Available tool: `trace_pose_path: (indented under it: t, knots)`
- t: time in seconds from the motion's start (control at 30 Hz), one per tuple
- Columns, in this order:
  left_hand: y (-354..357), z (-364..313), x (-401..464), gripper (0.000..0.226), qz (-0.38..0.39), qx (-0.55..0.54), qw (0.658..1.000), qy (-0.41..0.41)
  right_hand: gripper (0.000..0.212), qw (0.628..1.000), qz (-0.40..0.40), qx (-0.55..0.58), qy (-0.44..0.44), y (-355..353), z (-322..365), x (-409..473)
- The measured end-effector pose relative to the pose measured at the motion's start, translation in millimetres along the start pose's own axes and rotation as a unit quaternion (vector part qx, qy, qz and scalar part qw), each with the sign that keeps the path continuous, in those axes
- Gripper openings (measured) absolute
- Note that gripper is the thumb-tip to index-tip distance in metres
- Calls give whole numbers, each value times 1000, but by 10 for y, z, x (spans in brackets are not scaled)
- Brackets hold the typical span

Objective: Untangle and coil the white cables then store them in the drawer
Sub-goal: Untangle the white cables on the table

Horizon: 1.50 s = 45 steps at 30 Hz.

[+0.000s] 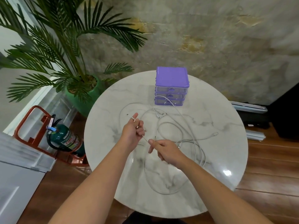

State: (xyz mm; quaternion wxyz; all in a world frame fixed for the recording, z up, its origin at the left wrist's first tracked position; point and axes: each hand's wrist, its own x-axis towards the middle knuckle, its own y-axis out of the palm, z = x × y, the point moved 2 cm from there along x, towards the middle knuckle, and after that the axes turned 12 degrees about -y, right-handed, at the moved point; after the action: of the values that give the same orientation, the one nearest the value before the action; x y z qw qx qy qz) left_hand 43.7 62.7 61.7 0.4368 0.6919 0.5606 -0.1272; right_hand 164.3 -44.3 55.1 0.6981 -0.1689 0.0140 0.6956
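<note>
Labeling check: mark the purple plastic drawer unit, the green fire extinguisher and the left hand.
purple plastic drawer unit (171,76), head view, on its flat top panel.
green fire extinguisher (64,137), head view, on the cylinder body.
left hand (131,130), head view, on the back of the hand.

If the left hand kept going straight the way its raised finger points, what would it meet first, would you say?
Probably the loose white cable curving on the table just beyond the left hand; past that, only bare marble up to the far-left rim. Height above the table is unclear, so it might pass over the cable.
</note>
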Motion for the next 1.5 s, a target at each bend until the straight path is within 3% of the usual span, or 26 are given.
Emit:
trace_pose_path:
  t: [0.07,0.17,0.33,0.53,0.6,0.7,0.87,1.0,1.2,1.37,1.43,1.5]
  knots:
    - [-8,-31,-1,29,0,6,1000,6,54,998,57,-15,33,10,14,-8]
    - [-37,-123,16,31,-5,31,999,33,47,992,109,-20,59,7,-104,-50]
    - [-119,-306,16,25,-8,-29,999,41,36,997,64,-13,49,-178,-209,-145]
    - [-269,-646,118,22,-33,-114,990,82,69,974,68,-183,112,-609,-265,-252]
    - [-314,-742,133,21,-37,-85,991,93,56,977,42,-171,116,-698,-334,-277]
    - [-284,-774,95,24,-42,-25,992,113,25,995,-19,-65,77,-704,-296,-222]
    - [-41,-639,-47,37,-91,229,961,127,17,993,-120,-21,-9,-598,9,-39]
    - [194,-368,-127,31,-45,360,923,130,15,984,-143,105,-25,-559,245,123]
    - [470,-78,-187,35,9,488,872,10,19,971,-196,-87,-111,-560,398,306]
    - [463,-46,-170,38,-19,533,846,-21,24,941,-152,-291,-80,-545,496,390]
    - [432,-78,-122,37,-48,555,830,14,34,941,-162,-294,-39,-523,478,414]
    - [402,-151,-68,37,-79,533,840,63,41,963,-172,-208,-5,-545,416,423]
